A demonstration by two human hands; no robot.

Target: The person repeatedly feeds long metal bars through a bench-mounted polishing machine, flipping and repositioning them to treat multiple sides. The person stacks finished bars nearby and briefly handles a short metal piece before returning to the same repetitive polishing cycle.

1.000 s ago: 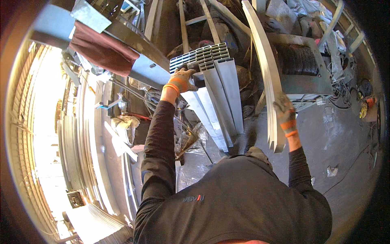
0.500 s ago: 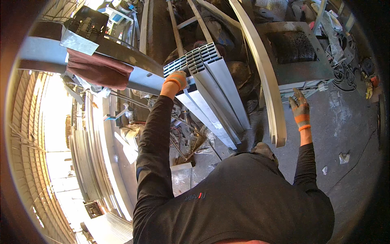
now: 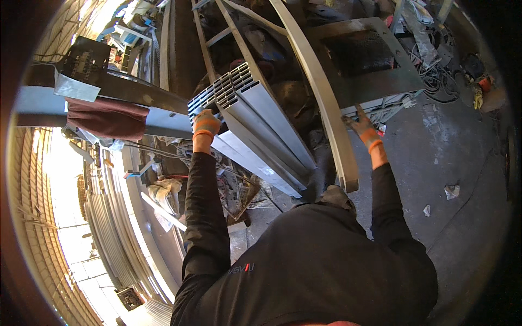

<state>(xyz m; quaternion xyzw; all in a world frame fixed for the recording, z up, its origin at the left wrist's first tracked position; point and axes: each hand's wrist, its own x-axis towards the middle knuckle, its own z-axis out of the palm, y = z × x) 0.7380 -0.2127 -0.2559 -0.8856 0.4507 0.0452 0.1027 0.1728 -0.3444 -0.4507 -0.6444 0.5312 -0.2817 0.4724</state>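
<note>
My left hand [image 3: 206, 124], in a grey and orange work glove, is closed at the near-left corner of a bundle of grey rectangular metal tubes [image 3: 274, 127]. The tubes stand on end, tilted, with their hollow ends at the top. The fingertips are partly hidden by the hand itself. My right hand [image 3: 361, 127], gloved the same way, has its fingers apart. It is beside the right edge of a long pale metal beam [image 3: 321, 98]; whether a fingertip touches the beam I cannot tell.
Behind the beam is a dark metal table [image 3: 380, 89] with a recessed top. A brown cloth [image 3: 109, 120] hangs over a horizontal steel beam at the left. Coiled cables [image 3: 437, 81] lie at the far right, and white scraps [image 3: 451, 191] on the floor. A ladder-like frame [image 3: 220, 37] is behind the tubes.
My right hand has moved in toward the long beam, its fingers now nearer to its edge. The left hand stays at the tubes' corner. The whole view has shifted slightly.
</note>
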